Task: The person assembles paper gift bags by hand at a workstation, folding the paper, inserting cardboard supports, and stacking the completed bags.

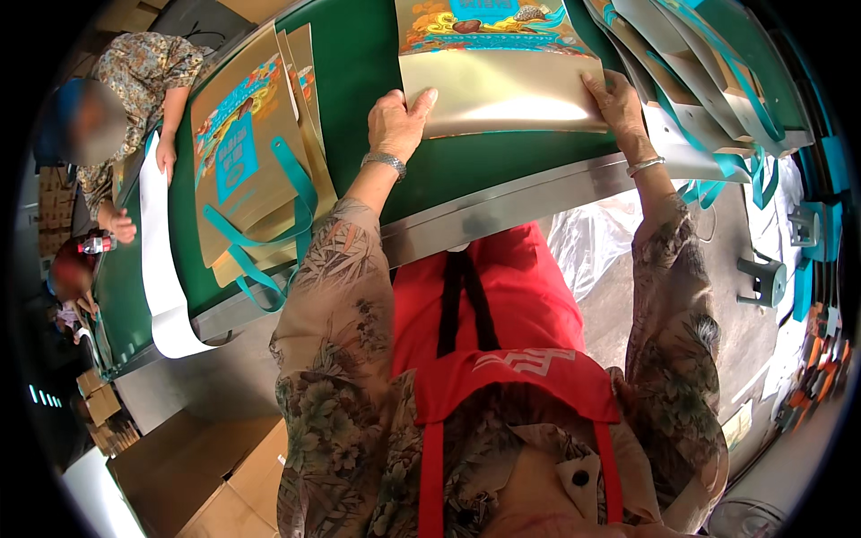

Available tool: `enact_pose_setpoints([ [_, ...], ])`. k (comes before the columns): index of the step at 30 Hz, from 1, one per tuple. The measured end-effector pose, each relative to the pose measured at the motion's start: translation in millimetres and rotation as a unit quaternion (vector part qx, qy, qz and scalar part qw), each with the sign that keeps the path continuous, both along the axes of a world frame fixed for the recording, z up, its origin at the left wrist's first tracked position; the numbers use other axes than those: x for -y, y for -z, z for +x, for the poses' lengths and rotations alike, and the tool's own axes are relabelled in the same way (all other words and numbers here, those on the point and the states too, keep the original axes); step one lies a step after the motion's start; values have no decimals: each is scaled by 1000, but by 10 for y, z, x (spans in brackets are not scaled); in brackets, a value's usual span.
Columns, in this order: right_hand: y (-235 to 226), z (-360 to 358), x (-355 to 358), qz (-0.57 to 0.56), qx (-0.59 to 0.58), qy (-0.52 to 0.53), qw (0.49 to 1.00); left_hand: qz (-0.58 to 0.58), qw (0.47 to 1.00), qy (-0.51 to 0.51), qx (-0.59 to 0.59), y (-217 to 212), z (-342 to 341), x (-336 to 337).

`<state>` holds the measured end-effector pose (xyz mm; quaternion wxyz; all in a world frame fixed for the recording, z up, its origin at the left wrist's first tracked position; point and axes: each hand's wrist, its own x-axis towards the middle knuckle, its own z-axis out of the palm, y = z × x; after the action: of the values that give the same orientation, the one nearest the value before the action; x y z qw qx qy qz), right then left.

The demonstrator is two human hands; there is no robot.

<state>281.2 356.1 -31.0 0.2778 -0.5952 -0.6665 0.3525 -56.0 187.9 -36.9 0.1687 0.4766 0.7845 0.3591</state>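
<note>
A flat gold paper gift bag [502,85] with a colourful printed panel lies across the green belt in front of me. My left hand [399,124] is closed at its left edge, thumb on top and the other fingers partly hidden. At the right edge my right hand [619,109] grips the bag, its thumb over the gold face. Beside my right hand stands a row of similar gold bags [695,76] with turquoise ribbon handles. More flat gold bags [256,152] lie to the left of my left hand, their turquoise ribbons [300,184] hanging over the belt's near edge.
The green belt [354,58] has a metal edge [502,197] close to my red apron. At the left, a co-worker's hand [167,154] touches a long white strip [161,260]. An open cardboard box [193,457] is below left; a stool [764,280] stands at the right.
</note>
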Motion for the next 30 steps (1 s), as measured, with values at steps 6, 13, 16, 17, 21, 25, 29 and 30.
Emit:
enact_pose_setpoints([
  [6,25,-131,46,39,222,21,974,-16,982,-51,-180,15,159,-100],
  [13,6,-407,251,318,448,-80,832,-13,950,-28,-312,105,290,-100],
  [16,24,-697,359,394,330,-187,837,12,934,26,-357,163,234,-128],
  [17,52,-799,412,399,318,-205,835,18,926,56,-372,169,212,-143],
  [21,188,-1013,522,232,377,-263,857,101,896,140,-409,138,243,-165],
  [25,226,-1013,521,221,367,-261,865,-8,901,272,-337,85,480,-78],
  [29,62,-956,475,168,330,-283,885,-20,891,279,-357,40,547,-78],
  [30,-4,-955,450,131,313,-309,888,-3,883,304,-359,24,512,-112],
])
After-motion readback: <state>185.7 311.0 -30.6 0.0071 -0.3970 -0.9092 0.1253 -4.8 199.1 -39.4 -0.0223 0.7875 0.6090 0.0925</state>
